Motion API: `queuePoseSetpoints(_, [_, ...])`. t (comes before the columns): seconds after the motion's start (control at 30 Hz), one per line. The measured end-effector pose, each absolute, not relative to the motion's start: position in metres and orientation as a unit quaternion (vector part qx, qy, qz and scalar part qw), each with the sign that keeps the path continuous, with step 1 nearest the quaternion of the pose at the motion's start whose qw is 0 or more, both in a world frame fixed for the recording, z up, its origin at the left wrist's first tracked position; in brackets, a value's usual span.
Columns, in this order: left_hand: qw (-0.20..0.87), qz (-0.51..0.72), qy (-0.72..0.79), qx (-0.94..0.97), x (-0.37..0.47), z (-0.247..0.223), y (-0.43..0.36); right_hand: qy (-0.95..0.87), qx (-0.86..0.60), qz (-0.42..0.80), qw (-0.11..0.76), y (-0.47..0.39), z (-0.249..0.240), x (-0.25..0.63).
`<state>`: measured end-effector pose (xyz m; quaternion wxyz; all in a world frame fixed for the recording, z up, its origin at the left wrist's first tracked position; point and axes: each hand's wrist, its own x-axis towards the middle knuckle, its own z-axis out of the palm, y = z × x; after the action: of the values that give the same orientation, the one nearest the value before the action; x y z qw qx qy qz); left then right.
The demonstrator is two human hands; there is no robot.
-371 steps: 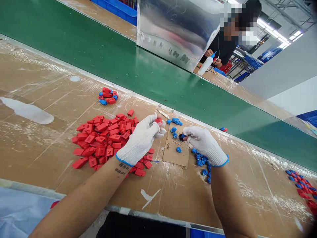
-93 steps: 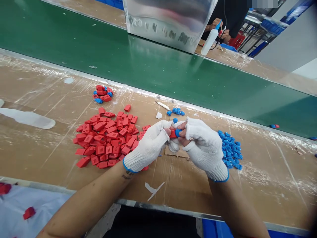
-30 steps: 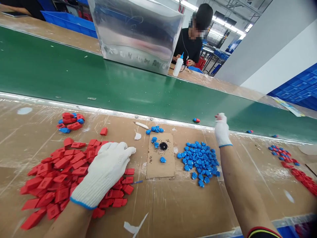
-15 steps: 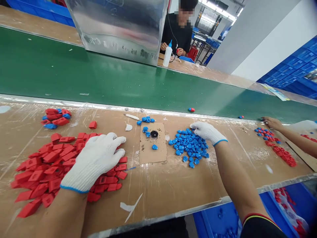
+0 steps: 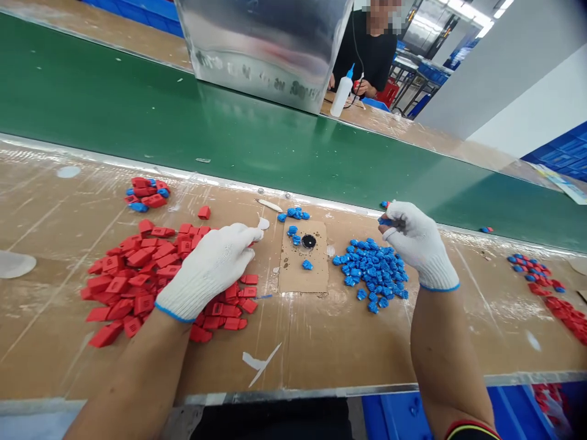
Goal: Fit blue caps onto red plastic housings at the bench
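Note:
My left hand (image 5: 215, 266), in a white knit glove, is over the right side of a pile of red plastic pieces (image 5: 137, 263). Its fingers are drawn together, and a trace of red shows at the tips, most of it covered by the glove. My right hand (image 5: 415, 241), gloved likewise, pinches a blue plastic piece (image 5: 384, 221) between thumb and fingers, above the far right edge of a heap of blue plastic pieces (image 5: 373, 272). Between the hands lies a cardboard sheet (image 5: 300, 281) with a small round black dish (image 5: 309, 242) and a few blue pieces.
Beyond the table runs a green conveyor belt (image 5: 257, 134) bearing red-and-blue pieces. A small red-and-blue cluster (image 5: 147, 194) lies at the left, a white pen-like tool (image 5: 269, 205) at the middle. Across the belt are a metal box (image 5: 266, 55), a white bottle (image 5: 342, 95) and a person (image 5: 367, 55).
My right hand has risen from the blue heap with a blue piece. My left hand has drawn its spread fingers together. The view has shifted, and the co-worker's arm at the right is out of sight.

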<state>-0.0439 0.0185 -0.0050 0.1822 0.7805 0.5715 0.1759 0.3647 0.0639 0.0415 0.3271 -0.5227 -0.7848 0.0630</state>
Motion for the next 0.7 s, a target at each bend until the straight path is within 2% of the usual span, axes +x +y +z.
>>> queuePoseSetpoints(0.03, [0.223,0.239,0.572,0.752,-0.040,-0.002,0.016,-0.812,-0.463,0.067,0.350,0.058,0.052,0.343])
queuePoseSetpoints(0.13, [0.387,0.423,0.514,0.638,-0.022,0.006,0.004,-0.869,-0.321,0.141,0.350,0.038,0.073,0.275])
queuePoseSetpoints(0.2, [0.474,0.476,0.452,0.587,-0.008,0.008,-0.006,-0.877,-0.273,0.190,0.346,0.027,0.075,0.240])
queuePoseSetpoints(0.27, [0.501,0.480,0.429,0.578,0.005,0.009,-0.013,-0.874,-0.269,0.223,0.339,0.021,0.068,0.219])
queuePoseSetpoints(0.43, [0.410,0.492,0.450,0.623,0.020,0.009,-0.018,-0.832,-0.319,0.256,0.375,0.013,0.046,0.198])
queuePoseSetpoints(0.5, [0.414,0.500,0.452,0.612,0.020,0.007,-0.017,-0.822,-0.319,0.261,0.393,0.012,0.043,0.194])
queuePoseSetpoints(0.7, [0.650,0.509,0.361,0.434,0.021,-0.003,-0.017,-0.837,-0.265,0.237,0.415,0.017,0.048,0.195])
